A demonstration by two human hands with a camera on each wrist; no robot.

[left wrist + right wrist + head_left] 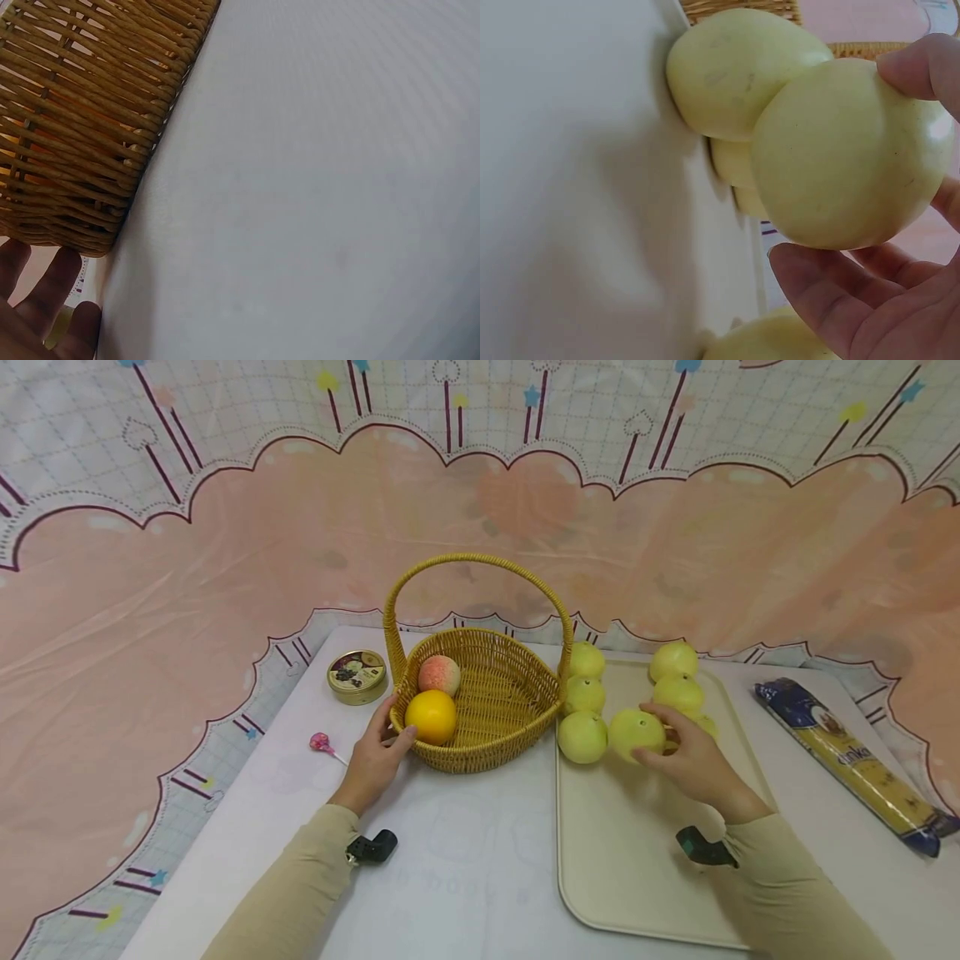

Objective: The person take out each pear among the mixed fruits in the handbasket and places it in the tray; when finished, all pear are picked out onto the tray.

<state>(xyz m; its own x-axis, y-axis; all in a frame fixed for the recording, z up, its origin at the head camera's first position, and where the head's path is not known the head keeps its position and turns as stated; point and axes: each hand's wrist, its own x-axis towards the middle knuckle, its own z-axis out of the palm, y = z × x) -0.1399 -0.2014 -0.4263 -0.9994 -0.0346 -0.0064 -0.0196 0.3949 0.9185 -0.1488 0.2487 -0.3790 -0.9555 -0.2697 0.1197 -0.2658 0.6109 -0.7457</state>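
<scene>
My right hand [693, 760] holds a pale yellow-green apple [637, 735] between thumb and fingers, above the beige tray [637, 860]. In the right wrist view this apple [847, 157] overlaps another apple [735, 75] behind it. A woven wicker basket [480, 758] with a tall arched handle stands left of the tray. Inside it are an orange [431, 717] and a peach [439, 676]. My left hand [375, 764] grips the basket's left side, thumb at the rim; its fingertips touch the wicker [82, 150] in the left wrist view.
Several apples line the tray's left edge [582, 737] and right side [673, 661]. A round tin [357, 677] and a pink-wrapped lollipop [322, 742] lie left of the basket. At the far right lies a long yellow-and-blue packet [855, 764]. A patterned cloth [480, 518] hangs behind the table.
</scene>
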